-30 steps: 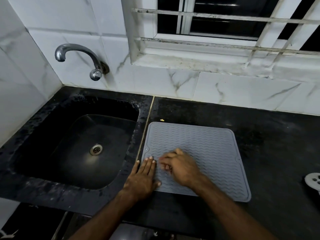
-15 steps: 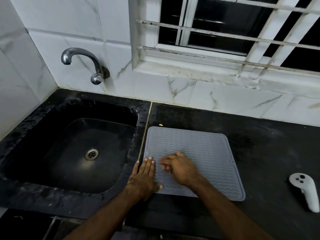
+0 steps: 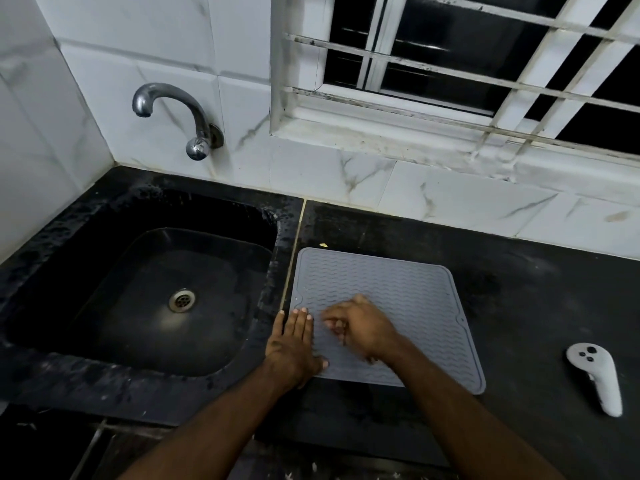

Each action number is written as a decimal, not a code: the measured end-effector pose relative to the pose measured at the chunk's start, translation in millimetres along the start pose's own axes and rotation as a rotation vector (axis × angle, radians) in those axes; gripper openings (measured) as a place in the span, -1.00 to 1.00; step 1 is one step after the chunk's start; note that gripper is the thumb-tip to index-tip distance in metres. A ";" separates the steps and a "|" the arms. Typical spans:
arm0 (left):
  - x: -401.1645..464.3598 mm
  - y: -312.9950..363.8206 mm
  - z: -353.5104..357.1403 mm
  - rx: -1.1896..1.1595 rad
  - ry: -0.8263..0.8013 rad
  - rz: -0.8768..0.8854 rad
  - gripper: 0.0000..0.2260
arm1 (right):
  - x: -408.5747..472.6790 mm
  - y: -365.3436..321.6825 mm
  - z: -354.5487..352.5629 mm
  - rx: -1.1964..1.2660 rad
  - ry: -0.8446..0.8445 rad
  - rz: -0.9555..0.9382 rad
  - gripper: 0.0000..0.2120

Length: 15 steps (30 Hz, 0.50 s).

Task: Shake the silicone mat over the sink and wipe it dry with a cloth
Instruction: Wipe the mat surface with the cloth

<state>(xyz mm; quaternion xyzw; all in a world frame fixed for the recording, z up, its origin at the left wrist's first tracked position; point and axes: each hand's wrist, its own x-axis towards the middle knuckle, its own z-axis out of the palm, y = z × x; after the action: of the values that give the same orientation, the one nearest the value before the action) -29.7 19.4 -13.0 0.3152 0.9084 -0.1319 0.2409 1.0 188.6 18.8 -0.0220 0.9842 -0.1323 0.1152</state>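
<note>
A grey silicone mat [image 3: 391, 296] with a wavy ribbed surface lies flat on the black counter, just right of the sink [image 3: 114, 365]. My left hand [image 3: 294, 348] rests palm down on the mat's front left corner, fingers straight and together. My right hand [image 3: 363, 329] sits on the mat beside it, fingers curled loosely and blurred; I see nothing in it. No cloth is in view.
A chrome tap [image 3: 173, 116] juts from the tiled wall above the black sink, whose drain [image 3: 181, 300] shows in the basin. A white handheld controller [image 3: 595, 379] lies on the counter [image 3: 519, 306] at the right. A barred window sits above the backsplash.
The view has tilted up, showing more window and the controller at right. Both hands stay on the mat's front left area; the right hand's fingers shifted slightly.
</note>
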 end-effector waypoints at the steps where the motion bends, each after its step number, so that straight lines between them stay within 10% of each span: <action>1: 0.0 0.8 -0.5 0.008 -0.005 -0.002 -0.18 | 3.3 -4.3 5.3 -0.003 -0.001 -0.017 -0.64; 15: -6.4 4.9 -12.5 -0.028 -0.054 -0.011 -0.20 | -4.6 28.8 -9.7 0.036 -0.010 -0.038 -0.72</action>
<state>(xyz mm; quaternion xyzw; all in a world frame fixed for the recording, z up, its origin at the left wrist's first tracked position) -26.7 24.8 0.5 0.3031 0.9051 -0.1292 0.2689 2.9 219.2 21.3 -0.0392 0.9805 -0.1523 0.1180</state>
